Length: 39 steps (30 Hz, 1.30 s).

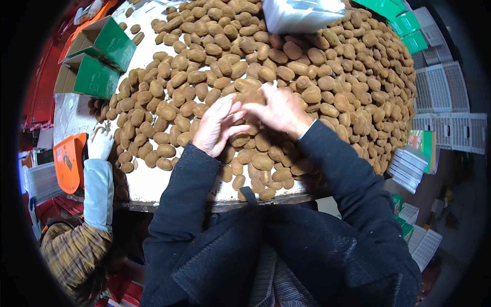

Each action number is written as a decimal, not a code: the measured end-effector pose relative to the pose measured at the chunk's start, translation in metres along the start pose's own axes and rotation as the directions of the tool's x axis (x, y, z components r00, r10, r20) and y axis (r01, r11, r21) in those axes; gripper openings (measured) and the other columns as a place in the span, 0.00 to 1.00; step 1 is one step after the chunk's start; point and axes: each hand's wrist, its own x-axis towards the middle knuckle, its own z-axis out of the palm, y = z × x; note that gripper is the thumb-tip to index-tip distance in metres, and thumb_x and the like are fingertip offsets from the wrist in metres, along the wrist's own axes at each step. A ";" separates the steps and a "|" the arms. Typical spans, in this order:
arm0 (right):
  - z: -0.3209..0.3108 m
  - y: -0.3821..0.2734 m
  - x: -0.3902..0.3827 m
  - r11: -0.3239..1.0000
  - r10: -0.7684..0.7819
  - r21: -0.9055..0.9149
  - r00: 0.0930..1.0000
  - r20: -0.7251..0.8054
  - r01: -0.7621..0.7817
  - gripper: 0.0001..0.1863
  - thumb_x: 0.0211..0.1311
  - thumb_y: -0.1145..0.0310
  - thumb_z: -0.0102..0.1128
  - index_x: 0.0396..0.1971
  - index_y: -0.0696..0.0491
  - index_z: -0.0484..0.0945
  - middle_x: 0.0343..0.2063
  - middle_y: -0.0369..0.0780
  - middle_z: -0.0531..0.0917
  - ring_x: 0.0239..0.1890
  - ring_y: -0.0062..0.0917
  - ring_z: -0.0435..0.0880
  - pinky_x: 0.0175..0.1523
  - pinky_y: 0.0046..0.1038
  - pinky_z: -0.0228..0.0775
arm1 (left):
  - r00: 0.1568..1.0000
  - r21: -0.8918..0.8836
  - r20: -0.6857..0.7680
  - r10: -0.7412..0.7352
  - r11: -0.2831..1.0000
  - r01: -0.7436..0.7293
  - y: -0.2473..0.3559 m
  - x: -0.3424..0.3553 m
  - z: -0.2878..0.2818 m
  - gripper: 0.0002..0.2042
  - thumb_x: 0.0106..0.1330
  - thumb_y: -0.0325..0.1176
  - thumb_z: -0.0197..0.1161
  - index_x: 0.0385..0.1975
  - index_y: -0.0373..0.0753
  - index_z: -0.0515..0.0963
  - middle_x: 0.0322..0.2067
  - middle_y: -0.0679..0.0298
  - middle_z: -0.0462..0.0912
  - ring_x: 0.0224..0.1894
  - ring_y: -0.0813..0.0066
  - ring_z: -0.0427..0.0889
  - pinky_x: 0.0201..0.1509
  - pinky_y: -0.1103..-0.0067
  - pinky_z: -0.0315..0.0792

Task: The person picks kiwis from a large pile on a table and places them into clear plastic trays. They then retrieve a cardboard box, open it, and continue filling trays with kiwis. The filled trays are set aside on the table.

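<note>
Brown kiwis (176, 79) cover the white table in a loose layer, heaped thicker on the right. Above their middle, my right hand (284, 110) pinches a motion-blurred kiwi (250, 95) between thumb and fingers. Close to its left, my left hand (217, 128) has its fingers apart and slightly curled, with nothing seen in it. The fingertips of both hands nearly meet under the blurred kiwi. More kiwis lie directly below my hands and along the near table edge.
A stack of clear plastic trays (303, 15) stands on the kiwis at the far side. Green cartons (97, 74) stand open at left. A co-worker's gloved hand (101, 143) rests beside an orange container (69, 162). Perforated crates (442, 87) and a tray stack (407, 168) lie right.
</note>
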 end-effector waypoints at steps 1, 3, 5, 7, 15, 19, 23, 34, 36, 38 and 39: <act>0.004 -0.007 -0.012 0.994 -0.017 0.108 0.996 0.085 0.008 0.32 0.65 0.41 0.62 0.48 0.59 0.75 0.35 0.50 0.87 0.38 0.45 0.88 0.43 0.43 0.78 | 0.997 -0.036 0.076 -0.028 0.999 0.031 -0.004 0.005 0.003 0.20 0.76 0.39 0.61 0.60 0.34 0.74 0.50 0.57 0.84 0.48 0.65 0.86 0.47 0.67 0.86; 0.014 -0.008 -0.043 0.940 -0.188 0.298 0.981 0.039 0.168 0.26 0.68 0.49 0.63 0.49 0.59 0.75 0.35 0.47 0.87 0.39 0.41 0.87 0.41 0.42 0.77 | 0.994 0.002 0.105 -0.020 1.000 0.019 -0.012 0.007 0.004 0.13 0.76 0.37 0.61 0.51 0.35 0.79 0.44 0.59 0.85 0.44 0.67 0.87 0.44 0.67 0.87; 0.024 0.004 -0.070 0.886 -0.202 0.384 0.961 -0.188 0.261 0.20 0.69 0.58 0.62 0.49 0.59 0.77 0.35 0.46 0.86 0.38 0.39 0.85 0.41 0.41 0.76 | 0.989 -0.086 -0.003 -0.148 0.985 0.147 -0.012 0.003 -0.005 0.12 0.76 0.39 0.59 0.43 0.35 0.79 0.39 0.56 0.85 0.38 0.61 0.88 0.34 0.68 0.86; 0.032 0.024 -0.096 0.992 -0.109 0.026 0.934 -0.340 0.125 0.18 0.66 0.63 0.65 0.50 0.59 0.79 0.36 0.47 0.84 0.42 0.38 0.83 0.48 0.40 0.74 | 0.995 0.118 -0.053 -0.079 0.989 0.085 -0.009 -0.003 -0.017 0.13 0.76 0.40 0.59 0.41 0.34 0.78 0.35 0.54 0.85 0.34 0.59 0.88 0.33 0.67 0.86; 0.087 0.042 -0.175 0.958 -0.192 -0.258 0.948 -0.254 0.125 0.35 0.59 0.58 0.72 0.66 0.51 0.72 0.66 0.52 0.67 0.70 0.50 0.63 0.75 0.53 0.50 | 0.996 0.784 0.037 -0.086 0.620 0.024 -0.031 -0.026 -0.027 0.07 0.64 0.23 0.65 0.40 0.30 0.83 0.31 0.62 0.86 0.33 0.77 0.86 0.40 0.81 0.78; 0.097 0.053 -0.150 0.951 -0.178 -0.300 0.920 -0.349 0.070 0.42 0.58 0.53 0.71 0.70 0.51 0.66 0.66 0.53 0.69 0.69 0.49 0.66 0.74 0.53 0.53 | 0.967 0.943 0.255 0.011 0.220 -0.251 -0.062 -0.029 -0.009 0.22 0.60 0.28 0.66 0.57 0.42 0.81 0.35 0.54 0.89 0.40 0.59 0.90 0.51 0.70 0.80; 0.106 0.047 -0.127 0.957 -0.087 -0.290 0.924 -0.373 -0.026 0.43 0.66 0.42 0.61 0.69 0.59 0.66 0.55 0.59 0.78 0.63 0.55 0.73 0.71 0.52 0.59 | 0.952 0.962 0.262 0.156 -0.118 -0.246 -0.066 -0.013 -0.008 0.32 0.60 0.32 0.67 0.68 0.53 0.71 0.41 0.51 0.87 0.44 0.50 0.87 0.50 0.62 0.81; 0.154 0.015 -0.147 0.977 -0.125 -0.213 0.815 -0.566 0.003 0.39 0.64 0.48 0.67 0.67 0.56 0.68 0.66 0.52 0.70 0.72 0.47 0.63 0.69 0.56 0.56 | 0.852 0.935 0.343 0.395 -0.234 -0.268 -0.035 0.024 -0.033 0.29 0.62 0.29 0.70 0.66 0.48 0.75 0.42 0.54 0.87 0.42 0.63 0.86 0.50 0.70 0.79; 0.151 0.037 -0.172 0.972 -0.140 -0.235 0.830 -0.540 0.011 0.31 0.66 0.54 0.65 0.67 0.47 0.71 0.69 0.49 0.66 0.74 0.44 0.61 0.72 0.56 0.53 | 0.867 0.952 0.307 0.393 -0.137 -0.275 -0.039 0.016 -0.033 0.29 0.62 0.30 0.70 0.65 0.43 0.74 0.45 0.51 0.84 0.46 0.57 0.85 0.54 0.67 0.78; 0.145 0.053 -0.191 0.961 -0.162 -0.277 0.845 -0.509 0.017 0.29 0.65 0.57 0.66 0.67 0.41 0.73 0.71 0.47 0.64 0.74 0.42 0.60 0.74 0.54 0.51 | 0.851 0.954 0.299 0.432 -0.114 -0.278 -0.044 0.007 -0.033 0.27 0.62 0.30 0.70 0.64 0.42 0.75 0.43 0.53 0.85 0.44 0.59 0.85 0.52 0.68 0.79; 0.142 0.058 -0.198 0.955 -0.151 -0.297 0.870 -0.470 0.005 0.31 0.63 0.57 0.69 0.67 0.39 0.74 0.72 0.45 0.64 0.74 0.41 0.61 0.75 0.52 0.49 | 0.848 0.960 0.281 0.449 -0.113 -0.258 -0.045 0.002 -0.032 0.27 0.62 0.30 0.70 0.63 0.41 0.76 0.42 0.53 0.85 0.44 0.60 0.86 0.52 0.68 0.79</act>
